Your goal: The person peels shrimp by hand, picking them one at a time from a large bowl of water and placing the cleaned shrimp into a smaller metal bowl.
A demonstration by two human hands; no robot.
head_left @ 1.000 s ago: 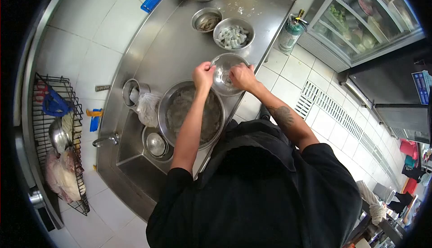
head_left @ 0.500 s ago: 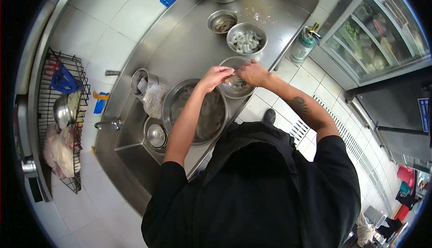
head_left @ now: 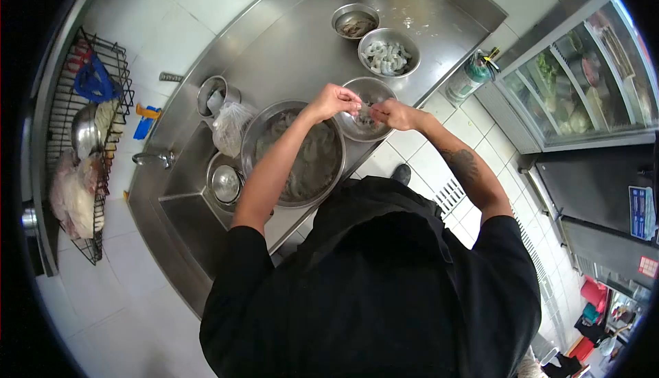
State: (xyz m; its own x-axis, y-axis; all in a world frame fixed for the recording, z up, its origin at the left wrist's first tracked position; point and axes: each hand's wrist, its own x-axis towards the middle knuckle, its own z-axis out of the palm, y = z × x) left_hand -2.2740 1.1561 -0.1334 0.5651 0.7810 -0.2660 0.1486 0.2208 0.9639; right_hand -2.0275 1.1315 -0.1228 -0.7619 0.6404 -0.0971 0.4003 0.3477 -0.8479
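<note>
Left hand (head_left: 336,103) and right hand (head_left: 401,114) near each other over steel bowl (head_left: 374,86); grip unclear. Wide basin (head_left: 338,165) left, plastic bag (head_left: 232,129) beside it. Shrimp bowl (head_left: 401,37) farther along tabletop (head_left: 295,49).

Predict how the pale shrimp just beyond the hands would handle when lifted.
The pale shrimp are likely slippery, given their wet-looking shine. They're probably bendy, lying curled together. Each should be light, being small beside the bowl.

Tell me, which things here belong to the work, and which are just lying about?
Seemingly part of the job:
left hand
right hand
bowl beneath the hands
large basin
bowl of pale shrimp-like pieces

Seemingly just lying about:
plastic bag
metal container
green canister
</note>
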